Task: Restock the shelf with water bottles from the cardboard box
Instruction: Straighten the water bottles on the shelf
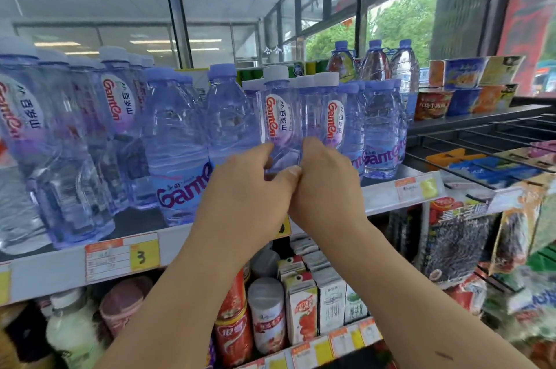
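on the window-side shelf (45,275), water bottles (276,116)

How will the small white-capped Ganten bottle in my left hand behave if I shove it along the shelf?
Apt to tip if pushed high: the small white-capped Ganten bottle is tall and narrow; the left hand grips it low, which should help. It appears full, so probably heavy for its size. Thin clear plastic may flex under a squeeze.

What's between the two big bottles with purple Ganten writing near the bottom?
In the head view: a blue-capped bottle, the left white-capped bottle, gripped by the left hand, the right white-capped bottle, gripped by the right hand, then another blue-capped bottle.
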`<state>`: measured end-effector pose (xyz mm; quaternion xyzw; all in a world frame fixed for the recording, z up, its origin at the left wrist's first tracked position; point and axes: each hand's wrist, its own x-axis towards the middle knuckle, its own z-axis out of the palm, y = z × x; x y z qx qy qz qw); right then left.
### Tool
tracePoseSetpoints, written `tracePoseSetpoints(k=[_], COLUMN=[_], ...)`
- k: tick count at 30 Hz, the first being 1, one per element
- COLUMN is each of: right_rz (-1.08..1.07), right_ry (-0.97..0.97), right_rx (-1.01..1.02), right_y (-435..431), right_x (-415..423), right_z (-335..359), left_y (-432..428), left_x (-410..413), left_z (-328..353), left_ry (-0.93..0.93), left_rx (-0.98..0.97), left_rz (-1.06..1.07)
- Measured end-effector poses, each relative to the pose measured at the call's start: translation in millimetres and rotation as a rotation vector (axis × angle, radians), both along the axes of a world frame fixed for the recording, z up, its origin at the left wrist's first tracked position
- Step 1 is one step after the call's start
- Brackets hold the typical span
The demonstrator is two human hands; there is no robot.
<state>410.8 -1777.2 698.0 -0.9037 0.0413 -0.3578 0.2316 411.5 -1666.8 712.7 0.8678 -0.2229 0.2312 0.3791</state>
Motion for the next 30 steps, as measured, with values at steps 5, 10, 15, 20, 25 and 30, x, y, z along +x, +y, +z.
tracePoseSetpoints(k=[5, 10, 15, 20, 25, 30], right_rz=[-0.043, -0.028, -0.085, -0.114, -0.111, -0.100], right_ry=[-0.044, -0.086, -0.116, -0.163, -0.190, -0.198], right_rx=[-0.039, -0.012, -0.067, -0.058, -0.090, -0.087], right_y=[1.0, 4.9, 5.6, 5.6, 5.0, 2.6], right_x=[2.7, 4.5, 7.3, 12.2, 13.7, 12.4], right_z=[-5.3, -10.7, -12.4, -17.0, -30.5, -34.4], left_y=[-0.4, 2.5, 5.9, 13.3, 25.9, 34.8], left_x=[-5.6, -10.5, -8.1, -2.7, 1.8, 1.3], left_z=[-3.8, -5.6, -6.5, -5.6, -7.3, -8.9], left_ry=[-0.049, -0.028, -0.006, -0.008, 0.021, 0.028], left_rx=[0.035, 0.003, -0.001, 0.111, 0.271, 0.317], left_rz=[0.037, 0.039, 0.053, 0.103, 0.143, 0.145])
